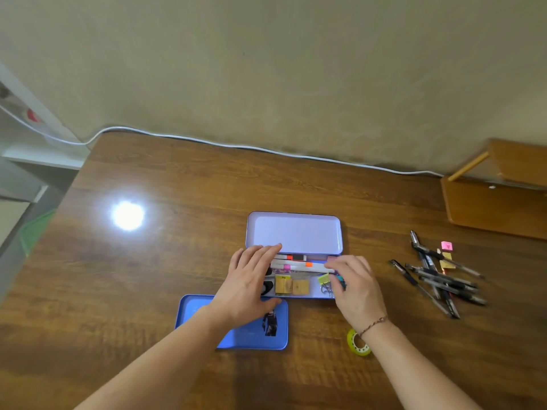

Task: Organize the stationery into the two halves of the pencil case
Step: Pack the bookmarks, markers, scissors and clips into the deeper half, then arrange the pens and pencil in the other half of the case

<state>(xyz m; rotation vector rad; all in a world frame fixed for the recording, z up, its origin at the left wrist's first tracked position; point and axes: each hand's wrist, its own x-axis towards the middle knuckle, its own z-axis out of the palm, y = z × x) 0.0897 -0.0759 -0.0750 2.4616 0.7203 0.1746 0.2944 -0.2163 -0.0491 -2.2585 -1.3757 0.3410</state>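
Here, flat slack-fingered hands, each grip released, over glossy rectangular tin pencil case.

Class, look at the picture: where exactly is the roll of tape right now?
In the head view, the roll of tape lies on the wooden table, near the front and right of centre, just beside the right wrist and right of the blue lid.

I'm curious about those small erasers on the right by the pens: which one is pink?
The pink eraser is the one farthest from the person, at the pile's back edge beside the black pens; the two nearer blocks are yellowish.
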